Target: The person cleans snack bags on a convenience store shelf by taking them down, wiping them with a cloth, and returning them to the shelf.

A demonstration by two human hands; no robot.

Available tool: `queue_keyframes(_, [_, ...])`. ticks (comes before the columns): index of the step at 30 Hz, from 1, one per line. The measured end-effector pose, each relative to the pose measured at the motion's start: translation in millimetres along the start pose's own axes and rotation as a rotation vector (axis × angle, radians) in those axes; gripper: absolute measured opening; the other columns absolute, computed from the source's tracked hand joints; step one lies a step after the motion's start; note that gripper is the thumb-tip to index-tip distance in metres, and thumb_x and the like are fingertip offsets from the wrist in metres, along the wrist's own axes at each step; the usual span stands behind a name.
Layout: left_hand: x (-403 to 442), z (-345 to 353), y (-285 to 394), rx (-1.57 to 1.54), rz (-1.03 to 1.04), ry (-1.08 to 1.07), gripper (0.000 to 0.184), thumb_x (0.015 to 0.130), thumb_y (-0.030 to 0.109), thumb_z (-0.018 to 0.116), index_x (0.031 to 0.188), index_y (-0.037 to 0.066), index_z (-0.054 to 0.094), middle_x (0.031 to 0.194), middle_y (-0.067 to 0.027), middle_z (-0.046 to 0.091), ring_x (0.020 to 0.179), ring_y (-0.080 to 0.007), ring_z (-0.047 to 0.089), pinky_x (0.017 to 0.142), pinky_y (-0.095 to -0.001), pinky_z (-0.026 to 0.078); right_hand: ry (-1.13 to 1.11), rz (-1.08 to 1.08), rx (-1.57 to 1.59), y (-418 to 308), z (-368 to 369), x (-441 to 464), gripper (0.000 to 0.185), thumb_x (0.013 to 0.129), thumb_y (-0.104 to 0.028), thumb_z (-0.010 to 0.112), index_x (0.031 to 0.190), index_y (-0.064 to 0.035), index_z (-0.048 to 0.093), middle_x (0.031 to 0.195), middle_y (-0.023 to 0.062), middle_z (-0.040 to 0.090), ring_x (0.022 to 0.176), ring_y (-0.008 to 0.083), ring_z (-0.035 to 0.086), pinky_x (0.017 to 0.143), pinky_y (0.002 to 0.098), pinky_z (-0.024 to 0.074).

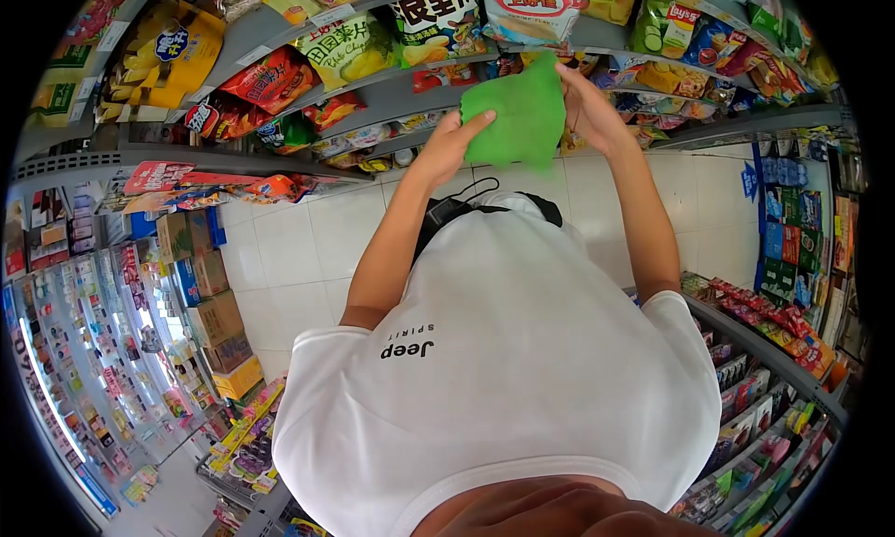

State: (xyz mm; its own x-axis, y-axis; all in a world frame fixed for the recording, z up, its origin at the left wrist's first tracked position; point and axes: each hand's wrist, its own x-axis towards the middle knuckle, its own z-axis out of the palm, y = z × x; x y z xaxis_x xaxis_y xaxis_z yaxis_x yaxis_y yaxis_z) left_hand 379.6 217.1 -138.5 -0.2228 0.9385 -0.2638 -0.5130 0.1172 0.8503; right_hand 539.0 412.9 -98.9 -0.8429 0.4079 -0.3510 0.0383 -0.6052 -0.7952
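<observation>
Between my hands, in front of the snack shelves, a green cloth point(515, 119) is held up and spread out, its lower edge slightly blurred. My left hand point(449, 144) grips the left side of it, thumb lying over the front and the other fingers mostly behind. At the upper right corner, my right hand point(589, 106) pinches the cloth between thumb and fingers. Just beyond the cloth are a white and blue snack bag point(536, 13), a black and green chip bag point(438, 26) and a light green chip bag point(345, 50).
Curved grey shelves point(392, 91) full of snack bags stand ahead. Cardboard boxes point(219, 318) are stacked at the left on the tiled floor point(298, 243). A glass display case point(103, 351) stands further left. Racks of packets point(774, 323) are behind me on the right.
</observation>
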Motion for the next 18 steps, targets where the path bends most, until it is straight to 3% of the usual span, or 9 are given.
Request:
queue_keyframes(3, [-1, 3, 6, 0.015, -0.002, 0.045, 0.043, 0.099, 0.025, 0.06, 0.133, 0.0, 0.051, 0.123, -0.0077, 0.063, 0.109, -0.0142, 0.058, 0.092, -0.0312, 0.048, -0.079, 0.014, -0.055, 13, -10, -4, 0.043, 0.098, -0.025, 0.061, 0.133, -0.0038, 0.051, 0.118, 0.0042, 0.065, 0.102, 0.014, 0.064, 0.084, 0.0297, 0.0519])
queue_keyframes(6, [0, 0, 12, -0.017, -0.046, 0.112, 0.043, 0.099, 0.022, 0.06, 0.134, 0.0, 0.05, 0.121, -0.0056, 0.064, 0.106, -0.0127, 0.059, 0.091, -0.0308, 0.048, -0.032, -0.113, -0.126, 10, 8, -12, 0.049, 0.094, -0.016, 0.067, 0.137, -0.0029, 0.049, 0.114, 0.0049, 0.067, 0.104, 0.0149, 0.064, 0.086, 0.0297, 0.0509])
queue_keyframes(9, [-4, -3, 28, 0.059, 0.15, 0.074, 0.035, 0.098, 0.017, 0.061, 0.128, 0.001, 0.056, 0.121, -0.0038, 0.063, 0.104, -0.0117, 0.06, 0.088, -0.0298, 0.049, -0.094, -0.335, -0.382, -6, 21, -26, 0.053, 0.091, -0.01, 0.069, 0.139, -0.0026, 0.047, 0.111, 0.0071, 0.069, 0.107, 0.0166, 0.063, 0.09, 0.0324, 0.0495])
queue_keyframes(12, [-8, -13, 49, 0.19, 0.367, -0.014, 0.025, 0.097, 0.012, 0.062, 0.12, 0.002, 0.064, 0.116, -0.0016, 0.065, 0.101, -0.0099, 0.06, 0.085, -0.0287, 0.05, -0.063, -0.564, -0.617, -21, 42, -53, 0.042, 0.086, 0.0, 0.067, 0.127, -0.0024, 0.059, 0.111, 0.0106, 0.07, 0.11, 0.0211, 0.064, 0.094, 0.0351, 0.0483])
queue_keyframes(15, [1, -20, 63, 0.296, 0.331, 0.068, 0.02, 0.094, 0.008, 0.062, 0.111, 0.001, 0.069, 0.11, -0.0045, 0.068, 0.102, -0.0119, 0.061, 0.087, -0.0279, 0.05, -0.189, -0.976, -0.919, -28, 36, -42, 0.033, 0.075, 0.01, 0.063, 0.106, -0.0021, 0.069, 0.111, 0.012, 0.071, 0.112, 0.0261, 0.064, 0.096, 0.0384, 0.048])
queue_keyframes(16, [0, -17, 69, 0.305, 0.407, 0.041, 0.02, 0.093, 0.007, 0.062, 0.111, 0.0, 0.069, 0.11, -0.0065, 0.069, 0.103, -0.0134, 0.062, 0.088, -0.0282, 0.05, -0.176, -1.065, -1.008, -32, 41, -44, 0.029, 0.068, 0.013, 0.06, 0.091, -0.0007, 0.071, 0.11, 0.0125, 0.071, 0.112, 0.03, 0.064, 0.096, 0.0393, 0.0493])
queue_keyframes(18, [-6, -11, 79, 0.32, 0.548, -0.011, 0.021, 0.092, 0.005, 0.062, 0.11, -0.001, 0.07, 0.109, -0.0106, 0.07, 0.104, -0.0164, 0.063, 0.09, -0.0287, 0.049, -0.197, -1.192, -1.056, -39, 48, -51, 0.029, 0.068, 0.013, 0.059, 0.091, -0.001, 0.071, 0.111, 0.0124, 0.071, 0.112, 0.031, 0.064, 0.095, 0.0396, 0.05])
